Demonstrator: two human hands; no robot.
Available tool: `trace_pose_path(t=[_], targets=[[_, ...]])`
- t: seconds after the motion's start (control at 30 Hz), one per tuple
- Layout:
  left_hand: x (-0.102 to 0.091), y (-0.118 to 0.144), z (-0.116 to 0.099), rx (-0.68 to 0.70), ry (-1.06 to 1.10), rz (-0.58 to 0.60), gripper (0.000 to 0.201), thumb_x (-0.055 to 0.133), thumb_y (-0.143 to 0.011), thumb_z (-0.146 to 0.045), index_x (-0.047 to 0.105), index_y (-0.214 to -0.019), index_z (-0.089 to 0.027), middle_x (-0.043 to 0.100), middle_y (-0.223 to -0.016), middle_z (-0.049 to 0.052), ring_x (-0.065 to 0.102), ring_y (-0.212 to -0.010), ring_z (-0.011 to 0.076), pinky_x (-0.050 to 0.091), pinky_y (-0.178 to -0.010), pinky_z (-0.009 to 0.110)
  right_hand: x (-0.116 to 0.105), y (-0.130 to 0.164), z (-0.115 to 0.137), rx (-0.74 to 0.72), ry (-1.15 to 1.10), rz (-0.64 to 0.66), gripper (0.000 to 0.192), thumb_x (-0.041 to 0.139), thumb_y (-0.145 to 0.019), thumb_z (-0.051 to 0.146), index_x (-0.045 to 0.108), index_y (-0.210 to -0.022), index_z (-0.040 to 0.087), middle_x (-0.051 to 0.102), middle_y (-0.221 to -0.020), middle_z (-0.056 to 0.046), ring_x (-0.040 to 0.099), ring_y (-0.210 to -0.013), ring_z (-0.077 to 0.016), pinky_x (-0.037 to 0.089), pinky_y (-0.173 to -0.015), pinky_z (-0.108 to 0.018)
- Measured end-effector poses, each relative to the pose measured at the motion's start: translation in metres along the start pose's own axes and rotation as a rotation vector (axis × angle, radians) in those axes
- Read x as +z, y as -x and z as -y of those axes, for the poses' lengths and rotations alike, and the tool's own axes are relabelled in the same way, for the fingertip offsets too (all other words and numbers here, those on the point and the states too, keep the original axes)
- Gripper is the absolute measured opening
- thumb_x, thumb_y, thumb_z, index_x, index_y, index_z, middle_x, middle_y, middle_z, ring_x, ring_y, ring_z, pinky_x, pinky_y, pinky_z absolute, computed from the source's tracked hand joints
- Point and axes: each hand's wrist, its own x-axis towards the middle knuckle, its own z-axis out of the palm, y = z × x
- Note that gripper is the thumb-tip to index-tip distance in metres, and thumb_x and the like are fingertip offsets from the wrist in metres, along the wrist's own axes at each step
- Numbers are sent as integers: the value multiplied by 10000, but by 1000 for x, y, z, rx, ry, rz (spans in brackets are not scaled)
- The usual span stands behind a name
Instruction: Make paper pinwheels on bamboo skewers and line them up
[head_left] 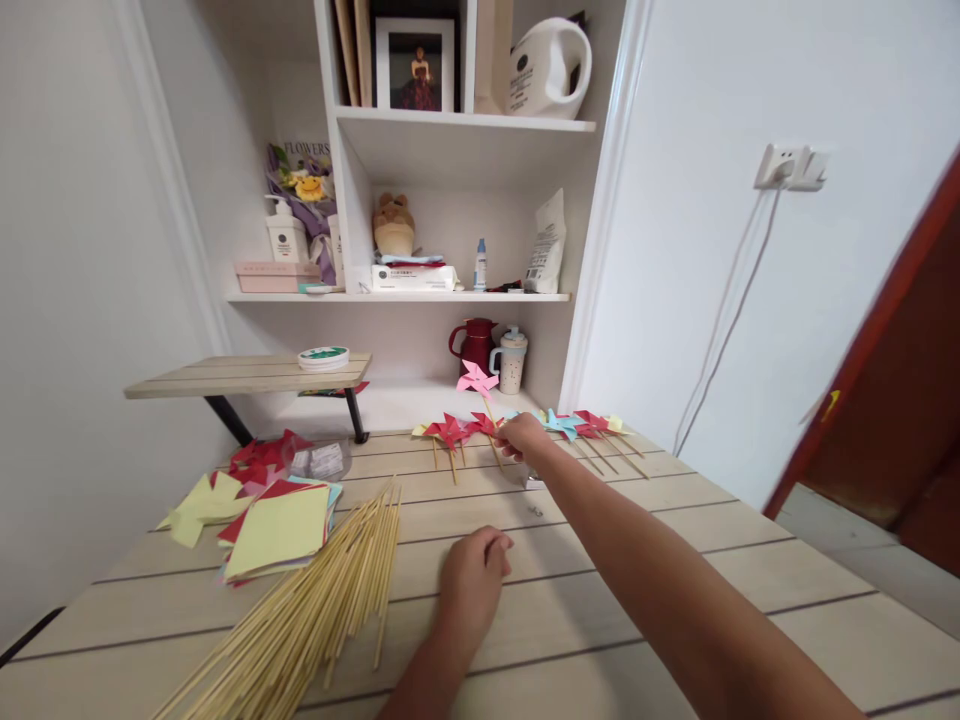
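Note:
My right hand is stretched toward the back of the table, its fingers closed on the thin wooden stick of a pink paper pinwheel. The pinwheel's head stands above the hand. Around it lie a red pinwheel and a light blue pinwheel, among several others in red and yellow with sticks pointing forward. Nearer to me, my left hand rests on the table with curled fingers and nothing visible in them. To its left lies a loose bundle of wooden sticks.
Left of the sticks are stacked square papers, a folded yellow paper pinwheel and a clear plastic container. A small raised shelf stands behind them. At the back are a dark red jug and a speckled cup.

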Motion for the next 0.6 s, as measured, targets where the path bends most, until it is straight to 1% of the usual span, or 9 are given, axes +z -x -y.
trace_pose_path(t=[0.07,0.13,0.27,0.5,0.6], targets=[[0,-1,1,7,-1,4,248,522,-829,-335,723,-730,-227,649,-587,18,543,-578,191,296,-582,275,2,-2,-1,63,70,16,354,606,-935,334,576,-1233,145,603,-1237,-110,630,-1044,-228,547,-876,-428],[0,-1,1,3,11,2,237,540,-819,-339,722,-718,-227,645,-574,17,538,-573,192,292,-581,274,3,-2,-2,84,126,20,354,609,-934,333,579,-1228,140,603,-1237,-116,630,-1045,-229,545,-878,-425],[0,-2,2,-6,39,8,213,563,-804,-342,721,-713,-231,639,-559,11,527,-560,191,290,-577,270,8,-2,-5,111,232,33,347,615,-930,333,592,-1213,132,604,-1237,-122,628,-1047,-233,544,-881,-413],[0,-2,1,27,-27,26,249,493,-831,-294,720,-748,-232,647,-575,12,535,-556,187,295,-571,272,15,-5,-9,141,376,56,342,612,-931,333,595,-1208,134,605,-1237,-121,628,-1046,-232,544,-882,-412],[0,-3,1,33,-38,36,254,486,-831,-287,713,-732,-231,643,-574,14,551,-573,190,298,-575,272,19,-7,-10,143,415,57,349,619,-927,330,593,-1211,129,605,-1236,-126,628,-1047,-233,544,-881,-412]])
